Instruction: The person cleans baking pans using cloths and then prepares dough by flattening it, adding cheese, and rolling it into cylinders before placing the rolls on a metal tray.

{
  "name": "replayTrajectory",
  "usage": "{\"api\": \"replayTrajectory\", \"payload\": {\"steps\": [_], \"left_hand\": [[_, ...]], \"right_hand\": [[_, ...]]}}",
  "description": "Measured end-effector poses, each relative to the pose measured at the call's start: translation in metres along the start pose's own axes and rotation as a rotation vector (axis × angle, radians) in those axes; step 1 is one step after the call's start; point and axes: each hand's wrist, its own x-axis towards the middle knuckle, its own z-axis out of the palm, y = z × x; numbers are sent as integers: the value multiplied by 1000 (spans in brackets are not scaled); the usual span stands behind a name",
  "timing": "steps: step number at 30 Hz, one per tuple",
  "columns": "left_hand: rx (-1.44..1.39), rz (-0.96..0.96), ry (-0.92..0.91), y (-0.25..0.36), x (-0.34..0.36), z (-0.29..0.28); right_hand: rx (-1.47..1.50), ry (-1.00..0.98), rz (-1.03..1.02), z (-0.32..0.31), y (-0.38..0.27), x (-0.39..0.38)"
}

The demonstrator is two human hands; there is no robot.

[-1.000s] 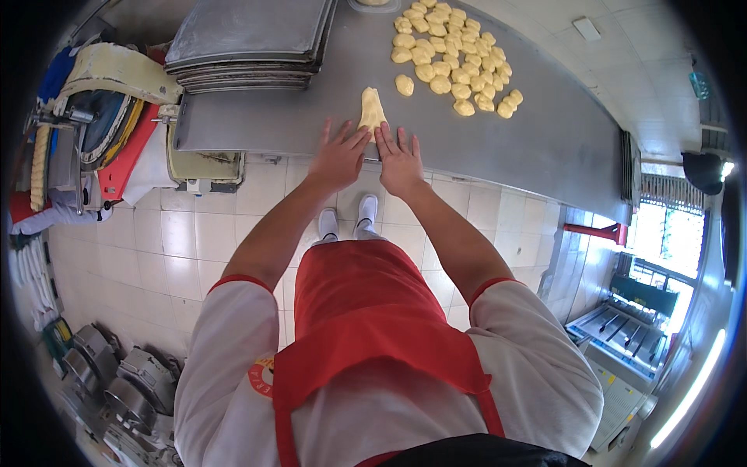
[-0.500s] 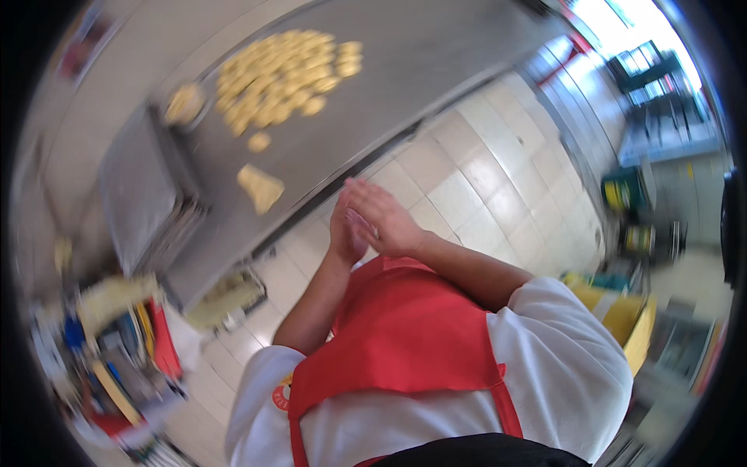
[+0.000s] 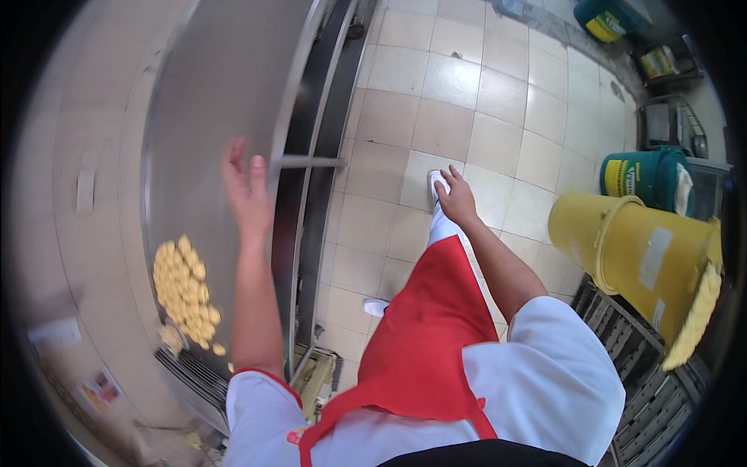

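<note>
The red apron (image 3: 420, 335) was worn near five o'clock. The right hand (image 3: 459, 201) was held loosely open at two o'clock; the blurred left hand (image 3: 252, 206), also open, was raised above the metal table (image 3: 226, 70) at ten. Dough pieces (image 3: 185, 288) were clustered on it at eight.

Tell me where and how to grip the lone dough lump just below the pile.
Probably pinch the dough lump lightly by its rounded sides, from above and the picture's right: it is small and lies apart from the pile, which sits to its upper left.
</note>
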Motion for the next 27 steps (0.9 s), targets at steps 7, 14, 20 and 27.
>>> {"api": "replayTrajectory", "payload": {"steps": [7, 14, 20, 27], "left_hand": [[694, 217, -119, -54, 275, 144], [881, 330, -272, -94, 393, 211], [811, 264, -327, -85, 400, 222], [814, 179, -347, -83, 402, 214]], "right_hand": [[48, -285, 14, 53, 3, 226], [499, -178, -114, 108, -136, 458], [648, 67, 130, 169, -252, 684], [730, -135, 596, 210, -326, 739]]}}
